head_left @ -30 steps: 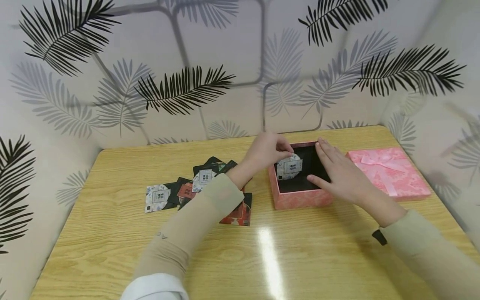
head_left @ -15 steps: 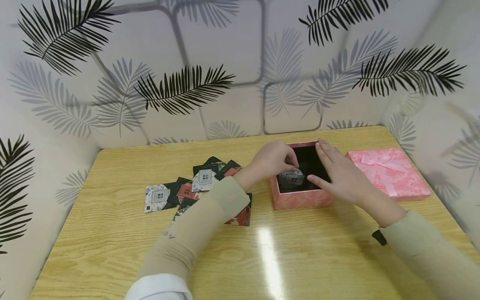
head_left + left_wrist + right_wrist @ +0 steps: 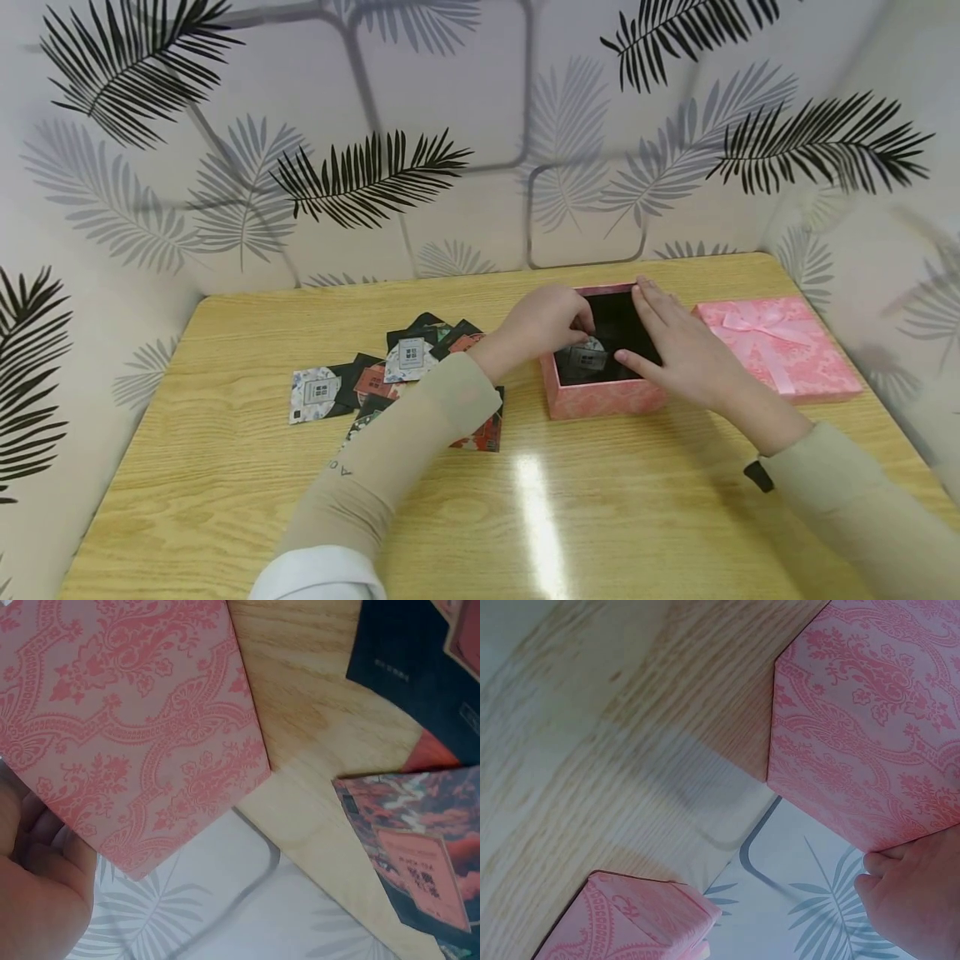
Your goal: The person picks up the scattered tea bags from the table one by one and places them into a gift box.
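Observation:
My left hand [image 3: 543, 321] reaches over the left rim of the open pink box [image 3: 607, 402], thumb and finger together at the top of a small flat packet [image 3: 588, 358]. The packet is low inside the black interior, with a pale label and floral print. In the left wrist view the left hand [image 3: 45, 877] curls over the rim and its fingertips are hidden behind the patterned box wall [image 3: 142, 727]. My right hand [image 3: 686, 358] rests on the box's right rim with fingers straight and thumb pointing inward.
Several flat packets [image 3: 317, 393] with floral, red and black prints lie overlapping left of the box, partly under my left forearm. The pink lid [image 3: 787, 346] with a ribbon bow lies right of the box on the wooden table [image 3: 225, 500]. A leaf-patterned wall covering stands behind.
My left hand has moved slightly right and down with the packet, which has gone deeper into the box. In the last half second it has barely moved. The right hand stays in place.

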The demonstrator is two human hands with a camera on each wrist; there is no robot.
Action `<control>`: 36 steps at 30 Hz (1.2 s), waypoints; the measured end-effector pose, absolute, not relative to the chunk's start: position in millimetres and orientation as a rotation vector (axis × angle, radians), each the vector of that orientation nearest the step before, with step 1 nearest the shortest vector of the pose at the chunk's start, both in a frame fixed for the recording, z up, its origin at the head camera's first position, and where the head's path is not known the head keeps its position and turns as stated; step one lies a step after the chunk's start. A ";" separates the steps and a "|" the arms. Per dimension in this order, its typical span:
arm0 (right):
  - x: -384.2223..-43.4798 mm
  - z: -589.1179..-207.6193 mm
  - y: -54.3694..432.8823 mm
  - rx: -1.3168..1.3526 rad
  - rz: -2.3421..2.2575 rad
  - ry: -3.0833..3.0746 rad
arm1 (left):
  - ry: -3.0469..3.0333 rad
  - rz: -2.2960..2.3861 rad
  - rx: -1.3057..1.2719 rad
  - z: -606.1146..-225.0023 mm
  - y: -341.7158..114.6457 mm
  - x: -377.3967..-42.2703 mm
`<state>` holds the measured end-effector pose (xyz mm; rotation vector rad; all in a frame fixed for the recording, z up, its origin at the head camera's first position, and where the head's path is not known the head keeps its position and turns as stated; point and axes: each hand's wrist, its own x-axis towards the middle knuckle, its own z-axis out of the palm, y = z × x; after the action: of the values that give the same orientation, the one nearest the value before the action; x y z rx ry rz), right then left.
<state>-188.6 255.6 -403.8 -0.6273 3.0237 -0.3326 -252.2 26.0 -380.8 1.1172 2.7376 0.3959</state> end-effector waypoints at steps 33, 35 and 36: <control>-188.0 -403.3 253.9 -0.640 -0.370 3.034 | 2.924 0.547 0.929 -357.5 -44.2 -254.0; -188.1 -403.4 253.9 -0.644 -0.367 3.035 | 2.931 0.566 0.884 -358.8 -54.4 -254.3; -188.2 -403.4 253.8 -0.642 -0.363 3.035 | 2.937 0.570 0.867 -359.6 -59.4 -254.6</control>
<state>-188.2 253.8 -403.4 -0.6424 3.0348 -0.3632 -254.6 -59.4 -359.6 0.8669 2.9369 0.5703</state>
